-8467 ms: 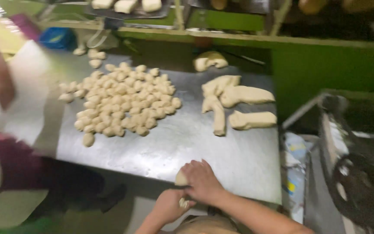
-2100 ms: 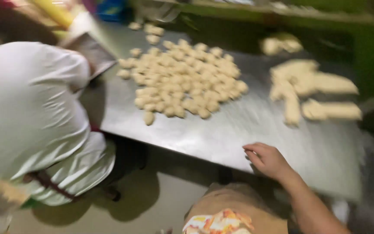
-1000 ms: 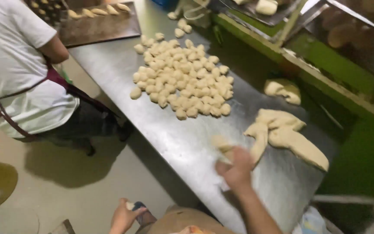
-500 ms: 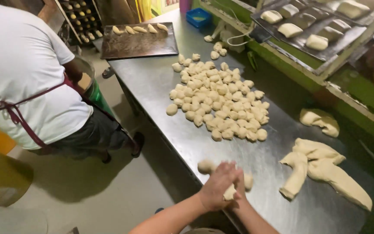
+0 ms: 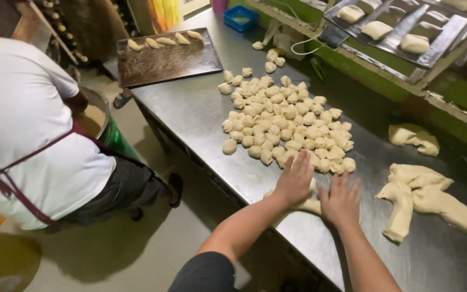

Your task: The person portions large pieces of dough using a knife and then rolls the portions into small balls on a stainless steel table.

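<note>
Both hands lie flat, fingers spread, on a strip of dough (image 5: 310, 204) at the lower middle of the frame. The left hand (image 5: 295, 179) presses its palm on the strip's left part, and the right hand (image 5: 341, 201) presses on its right part; neither grips it, and only a pale bit of dough shows between and beneath them. The strip rests on the steel worktop (image 5: 201, 108), near its front edge.

Just above the hands, at the centre of the frame, sits a heap of small dough pieces (image 5: 285, 124), its nearest pieces close to the left hand's fingertips. To the right lies a large slab of uncut dough (image 5: 428, 197), with a smaller lump of dough (image 5: 414, 138) above it.

At the upper left of the worktop a dark baking tray (image 5: 166, 62) carries a few shaped rolls (image 5: 163, 40) along its far edge. A blue container (image 5: 240, 17) stands at the top centre. At the upper right, metal trays (image 5: 406, 32) on a green rack hold flattened dough portions. On the left, a person in a white shirt and maroon apron (image 5: 28, 135) bends over beside the worktop.
</note>
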